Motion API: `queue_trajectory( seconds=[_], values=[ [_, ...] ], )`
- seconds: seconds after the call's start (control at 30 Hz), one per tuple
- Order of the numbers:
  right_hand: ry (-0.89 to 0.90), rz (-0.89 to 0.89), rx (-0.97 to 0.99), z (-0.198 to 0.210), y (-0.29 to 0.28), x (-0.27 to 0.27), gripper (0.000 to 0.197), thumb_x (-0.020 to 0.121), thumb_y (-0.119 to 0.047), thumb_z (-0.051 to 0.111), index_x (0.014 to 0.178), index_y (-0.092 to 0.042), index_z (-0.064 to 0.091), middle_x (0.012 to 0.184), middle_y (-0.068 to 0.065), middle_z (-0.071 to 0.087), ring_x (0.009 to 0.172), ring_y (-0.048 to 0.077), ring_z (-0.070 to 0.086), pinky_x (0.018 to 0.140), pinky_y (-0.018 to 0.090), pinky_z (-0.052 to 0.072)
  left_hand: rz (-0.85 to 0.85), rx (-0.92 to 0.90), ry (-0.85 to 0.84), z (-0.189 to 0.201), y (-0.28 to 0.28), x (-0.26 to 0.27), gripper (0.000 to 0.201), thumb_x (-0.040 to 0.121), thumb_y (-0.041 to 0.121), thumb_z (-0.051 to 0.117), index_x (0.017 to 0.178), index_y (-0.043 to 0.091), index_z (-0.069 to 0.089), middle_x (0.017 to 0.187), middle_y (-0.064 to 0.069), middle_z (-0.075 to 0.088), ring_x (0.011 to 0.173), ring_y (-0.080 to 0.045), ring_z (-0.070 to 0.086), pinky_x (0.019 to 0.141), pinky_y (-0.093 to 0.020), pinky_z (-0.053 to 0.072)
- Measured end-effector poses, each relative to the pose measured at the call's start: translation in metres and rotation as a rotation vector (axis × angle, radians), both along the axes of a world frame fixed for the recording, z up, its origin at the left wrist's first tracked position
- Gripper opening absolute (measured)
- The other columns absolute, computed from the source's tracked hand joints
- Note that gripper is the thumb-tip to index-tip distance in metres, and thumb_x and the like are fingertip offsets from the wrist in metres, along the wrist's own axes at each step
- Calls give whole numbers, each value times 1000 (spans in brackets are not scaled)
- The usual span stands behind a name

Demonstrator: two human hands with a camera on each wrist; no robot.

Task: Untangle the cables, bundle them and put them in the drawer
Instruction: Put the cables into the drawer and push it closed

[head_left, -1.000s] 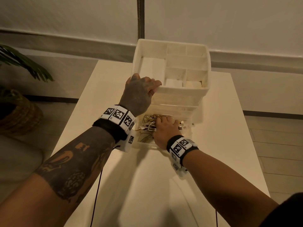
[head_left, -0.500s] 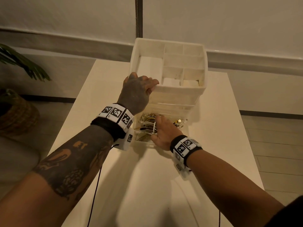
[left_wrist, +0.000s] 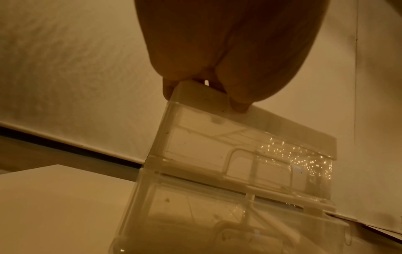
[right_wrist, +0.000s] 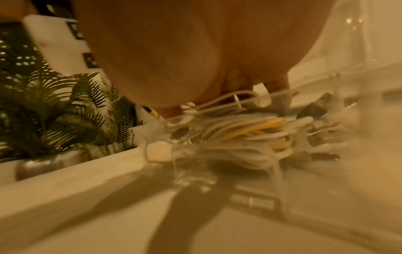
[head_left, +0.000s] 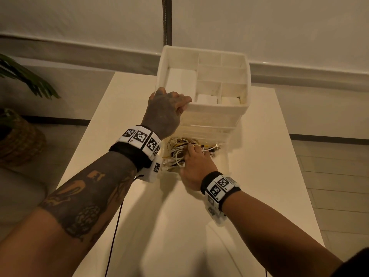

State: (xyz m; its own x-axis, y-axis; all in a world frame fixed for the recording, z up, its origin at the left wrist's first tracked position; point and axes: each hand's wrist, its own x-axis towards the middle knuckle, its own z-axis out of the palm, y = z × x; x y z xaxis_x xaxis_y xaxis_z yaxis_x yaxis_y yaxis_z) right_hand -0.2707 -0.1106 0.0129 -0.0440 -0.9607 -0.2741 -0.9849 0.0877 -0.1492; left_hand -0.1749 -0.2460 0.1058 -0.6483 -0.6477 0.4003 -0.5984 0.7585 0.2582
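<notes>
A white desk organizer point(head_left: 217, 109) with open top compartments stands on the table. Its clear bottom drawer point(head_left: 226, 164) is pulled out toward me. Inside it lie bundled white and yellow cables point(head_left: 175, 146), seen close in the right wrist view as the cables point(right_wrist: 245, 134). My left hand point(head_left: 177, 104) grips the organizer's top front-left corner, thumb and fingers curled over the rim; the left wrist view shows my left hand point(left_wrist: 206, 86) on the organizer point(left_wrist: 239, 154) from below. My right hand point(head_left: 194, 151) reaches into the drawer, fingers resting on top of the cables, palm hiding part of them.
The white table point(head_left: 269, 156) has bare surface in front of and to the right of the organizer. A potted plant point(head_left: 26, 80) and a woven basket point(head_left: 18, 140) stand on the floor to the left. A wall runs behind the table.
My right hand has drawn back a little toward me over the drawer, uncovering more of the cables. The left hand keeps its hold on the organizer corner.
</notes>
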Motion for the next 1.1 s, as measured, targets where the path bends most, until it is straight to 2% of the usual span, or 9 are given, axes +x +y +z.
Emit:
queue_trajectory(
  seconds=[0.07,0.13,0.27,0.43,0.67,0.9,1.0,1.1],
  values=[
    [-6,-4,61,-6,5,2,93,86,-67,28,154,-7,5,162,11,-1,149,32,3,118,57,10,8,4,-3,0,-2,1,25,99,24,45,114,22,66,100,-4,71,87,-33,51,79,-43,39],
    [2,-18,81,-13,7,2,104,82,-80,21,154,-9,-6,162,9,-11,150,29,-7,119,55,5,15,3,-11,0,-3,1,24,99,23,47,111,22,67,99,-4,70,88,-32,51,79,-42,38],
    [-20,-45,69,-16,2,1,96,87,-76,16,153,-11,-9,161,8,-17,149,26,-11,120,52,2,15,52,-25,3,-3,0,24,99,22,48,114,19,67,105,-5,70,96,-32,50,82,-43,38],
    [-33,-49,96,-18,-2,-2,99,87,-77,20,152,-10,-13,160,8,-21,148,26,-16,120,49,-1,25,100,-39,8,-1,-1,27,100,23,47,119,17,65,112,-5,68,104,-32,48,88,-45,36],
    [-43,-38,109,-14,-13,-9,100,86,-78,23,153,-11,-11,161,8,-15,149,24,-12,121,49,1,40,143,-57,13,1,-2,27,101,23,46,120,19,64,116,-2,67,109,-29,46,86,-43,34],
    [-43,4,27,-14,-37,-22,94,86,-77,28,155,-15,8,162,6,11,149,27,10,120,50,12,48,162,-59,16,-1,0,27,101,24,45,121,18,63,117,-2,67,108,-27,46,85,-41,32],
    [-23,34,-18,-19,-36,-30,91,88,-74,24,155,-15,8,162,6,13,148,26,12,120,50,15,58,153,-60,15,-1,-2,26,101,25,44,119,20,63,115,-1,67,106,-26,46,84,-40,31],
    [-13,13,-53,-14,-32,-27,78,94,-64,17,154,-14,15,160,7,20,147,26,18,117,51,19,57,133,-50,13,0,-5,25,101,24,45,116,20,64,111,0,68,104,-25,46,81,-38,29]
  ],
)
